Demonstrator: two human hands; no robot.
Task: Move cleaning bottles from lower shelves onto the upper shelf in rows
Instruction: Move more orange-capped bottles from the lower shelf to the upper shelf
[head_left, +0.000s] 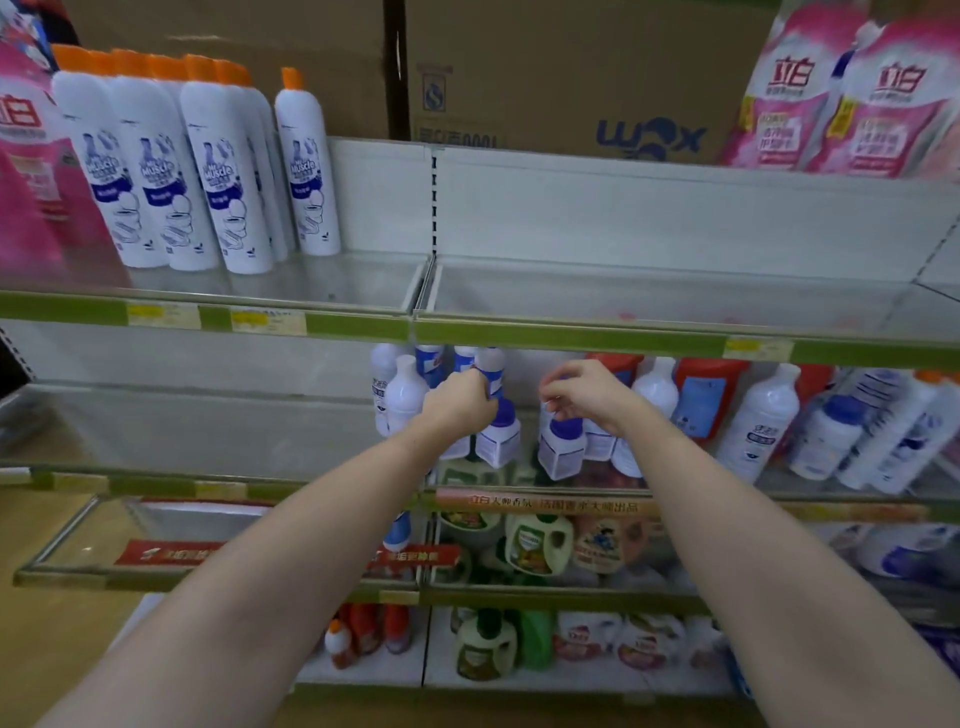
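Both my arms reach into the second shelf (208, 480). My left hand (461, 402) grips a white bottle with a blue label (492, 370) near its neck. My right hand (584, 395) hovers with curled fingers just above a small white bottle with a purple cap (562, 448); whether it touches the cap I cannot tell. Another purple-capped bottle (500, 434) stands between the hands. On the upper shelf (322, 325), rows of white spray bottles with orange caps (156, 171) stand at the left; its right half is bare.
More white and red bottles (758, 415) fill the right of the second shelf. Pink detergent pouches (852, 88) and cardboard boxes (571, 78) sit on top. Lower shelves hold green jugs (537, 543) and pouches. The left parts of the lower shelves are bare.
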